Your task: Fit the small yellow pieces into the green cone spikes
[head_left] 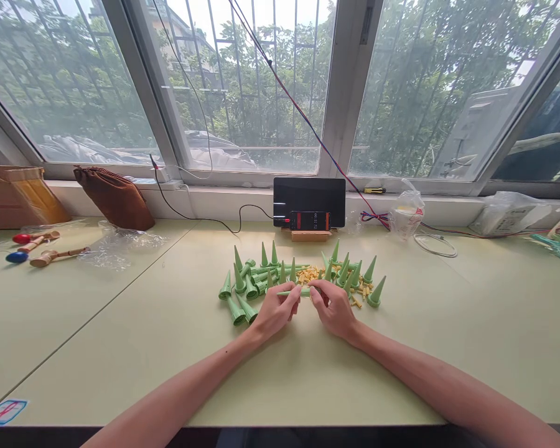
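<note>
My left hand [276,308] is closed around a slim green plastic cone [305,291], held level with its point to the left. At the cone's wide end my right hand [332,306] has its thumb and forefinger pinched together; whatever lies between those fingertips is too small to make out. Just beyond the hands is a pile of small yellow plastic pieces [309,274]. Several green cones stand point up around it, such as the upright cone [377,292] on the right. Others lie on their sides to the left, among them a hollow-ended cone [236,311].
Behind the cones, a phone [310,220] leans against a dark tablet [308,193] on a cardboard support [310,236]. Wooden toys [46,256], clear plastic wrap [109,246] and a brown pouch [116,199] are at left. A bagged cup [406,214] and coiled white cable [436,244] are at right.
</note>
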### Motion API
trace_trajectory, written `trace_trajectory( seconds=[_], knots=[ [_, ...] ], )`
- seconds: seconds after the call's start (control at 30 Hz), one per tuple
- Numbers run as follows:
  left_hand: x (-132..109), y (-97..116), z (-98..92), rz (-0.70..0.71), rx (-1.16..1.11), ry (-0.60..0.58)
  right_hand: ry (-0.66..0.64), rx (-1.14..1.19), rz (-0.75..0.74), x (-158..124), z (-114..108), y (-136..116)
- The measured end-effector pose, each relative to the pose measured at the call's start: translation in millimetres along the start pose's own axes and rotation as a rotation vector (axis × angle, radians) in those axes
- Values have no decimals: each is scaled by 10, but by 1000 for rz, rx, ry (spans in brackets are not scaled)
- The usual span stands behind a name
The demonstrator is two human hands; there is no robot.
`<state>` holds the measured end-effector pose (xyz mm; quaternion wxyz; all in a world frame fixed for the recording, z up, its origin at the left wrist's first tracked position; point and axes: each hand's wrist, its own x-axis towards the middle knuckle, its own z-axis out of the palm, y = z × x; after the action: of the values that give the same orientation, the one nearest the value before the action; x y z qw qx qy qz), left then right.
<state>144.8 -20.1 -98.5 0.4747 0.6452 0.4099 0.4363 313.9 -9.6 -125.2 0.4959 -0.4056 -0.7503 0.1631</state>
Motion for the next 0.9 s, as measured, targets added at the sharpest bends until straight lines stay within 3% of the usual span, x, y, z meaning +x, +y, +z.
trace_trajectory(
  seconds=[0.43,0.67,0.9],
  knots=[
    [-21,42,-33,-4,-105,-16,-110,34,36,-7,-22,-13],
    [7,14,-40,-14,-191,-18,-88,83,8,-11,-27,-50],
    [35,-9,-50,-4,-216,52,-65,65,14,-29,-23,-35]
  ],
)
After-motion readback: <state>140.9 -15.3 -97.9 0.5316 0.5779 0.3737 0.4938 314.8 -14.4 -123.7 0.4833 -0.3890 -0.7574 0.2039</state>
